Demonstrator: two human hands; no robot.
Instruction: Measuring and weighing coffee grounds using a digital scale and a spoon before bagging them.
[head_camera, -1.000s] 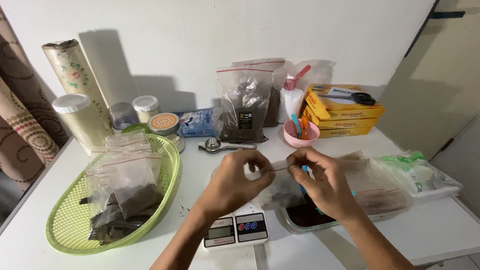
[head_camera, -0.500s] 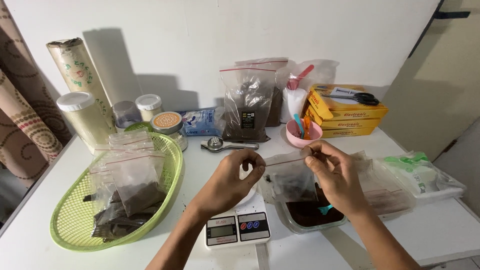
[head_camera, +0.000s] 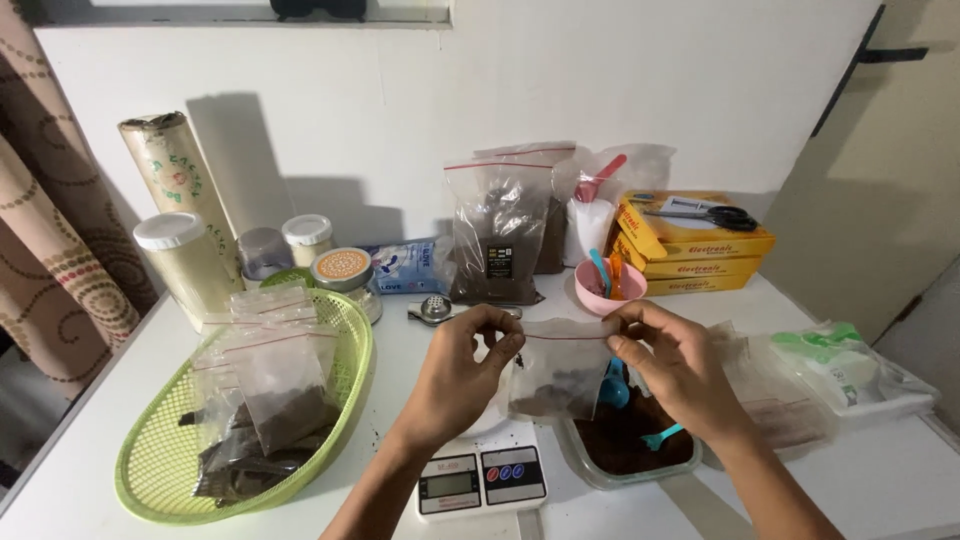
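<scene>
Both hands hold a small clear zip bag (head_camera: 556, 372) with dark brown powder in it, lifted above a white digital scale (head_camera: 482, 476). My left hand (head_camera: 462, 372) pinches the bag's top left corner. My right hand (head_camera: 672, 366) pinches the top right corner along the red zip strip. Just right of the scale sits a clear tub of brown powder (head_camera: 628, 452) with a blue scoop (head_camera: 660, 437) in it.
A green mesh basket (head_camera: 150, 462) at left holds several filled bags. Jars, a paper roll and a large powder bag (head_camera: 500, 235) line the wall. A pink bowl (head_camera: 606, 284), yellow boxes with scissors (head_camera: 690, 240), and a wrapped white-and-green pack (head_camera: 840, 362) stand right.
The hands have moved left and up with the small bag, from over the tub to above the scale. The bag now hangs stretched between both hands.
</scene>
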